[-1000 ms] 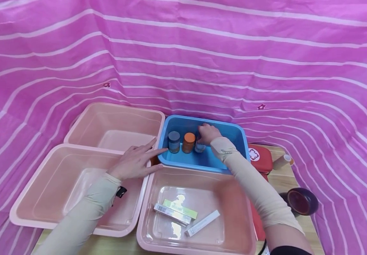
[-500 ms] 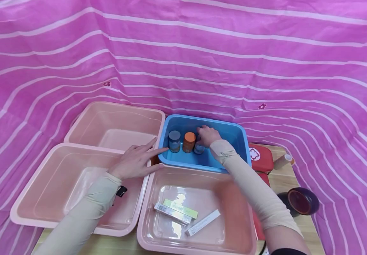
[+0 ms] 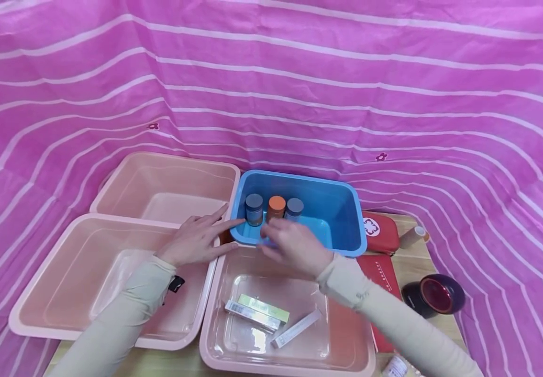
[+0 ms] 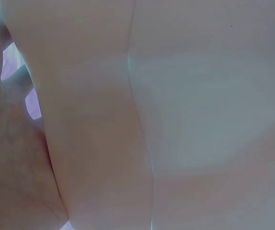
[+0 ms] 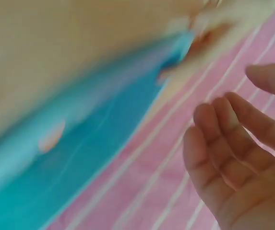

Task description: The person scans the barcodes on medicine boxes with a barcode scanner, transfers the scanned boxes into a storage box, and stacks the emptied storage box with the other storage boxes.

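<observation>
In the head view, three lidded jars stand in a row in the blue bin (image 3: 363, 238): a grey-lidded jar (image 3: 254, 205), an orange-lidded jar (image 3: 277, 203) and another grey-lidded jar (image 3: 295, 206). My right hand (image 3: 297, 245), blurred, is over the bin's front rim, in front of the jars. The right wrist view shows this hand (image 5: 238, 158) with its fingers loosely bent and nothing between them. My left hand (image 3: 197, 240) spreads its fingers over the rims where the bins meet, its index finger reaching the blue bin's left edge.
The front pink bin (image 3: 209, 335) holds a green box (image 3: 271, 310), a silver-white box (image 3: 251, 315) and a white box (image 3: 297, 329). Two more pink bins (image 3: 21, 314) stand left. At right are a red case (image 3: 386, 233), a red booklet (image 3: 378, 272) and a dark rounded object (image 3: 433, 295).
My right hand has let go of the right-hand grey-lidded jar and moved out toward the front and left, leaving the jar upright beside the orange-lidded one. The left hand has stayed put.
</observation>
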Demonstrator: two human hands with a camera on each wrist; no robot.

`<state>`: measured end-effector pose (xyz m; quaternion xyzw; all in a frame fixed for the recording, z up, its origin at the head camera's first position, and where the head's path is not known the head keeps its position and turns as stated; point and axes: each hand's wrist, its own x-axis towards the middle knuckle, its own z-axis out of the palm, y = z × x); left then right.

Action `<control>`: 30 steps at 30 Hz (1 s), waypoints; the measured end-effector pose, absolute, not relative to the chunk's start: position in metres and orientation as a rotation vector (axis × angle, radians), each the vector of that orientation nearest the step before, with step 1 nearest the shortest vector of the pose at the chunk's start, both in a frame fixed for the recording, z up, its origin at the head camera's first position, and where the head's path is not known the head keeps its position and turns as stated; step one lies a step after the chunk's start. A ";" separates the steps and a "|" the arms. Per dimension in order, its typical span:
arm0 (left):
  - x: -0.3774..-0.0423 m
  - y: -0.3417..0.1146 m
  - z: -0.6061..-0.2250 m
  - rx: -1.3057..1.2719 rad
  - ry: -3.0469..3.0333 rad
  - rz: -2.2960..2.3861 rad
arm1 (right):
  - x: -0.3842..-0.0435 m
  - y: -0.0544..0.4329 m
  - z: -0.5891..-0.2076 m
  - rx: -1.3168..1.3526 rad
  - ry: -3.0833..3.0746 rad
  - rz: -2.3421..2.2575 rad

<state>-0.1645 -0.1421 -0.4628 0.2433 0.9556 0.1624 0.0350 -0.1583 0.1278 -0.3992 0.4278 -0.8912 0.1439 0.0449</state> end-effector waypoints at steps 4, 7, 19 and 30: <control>-0.164 -0.143 -0.463 0.732 2.939 0.514 | -0.130 0.121 -0.422 1.462 -2.843 0.316; -0.163 -0.142 -0.462 0.715 2.928 0.525 | -0.121 0.118 -0.447 1.493 -2.987 0.137; -0.167 -0.142 -0.460 0.733 2.908 0.502 | -0.102 0.111 -0.481 1.400 -3.471 -0.238; -0.166 -0.141 -0.461 0.728 2.894 0.497 | -0.095 0.124 -0.486 1.360 -3.505 -0.243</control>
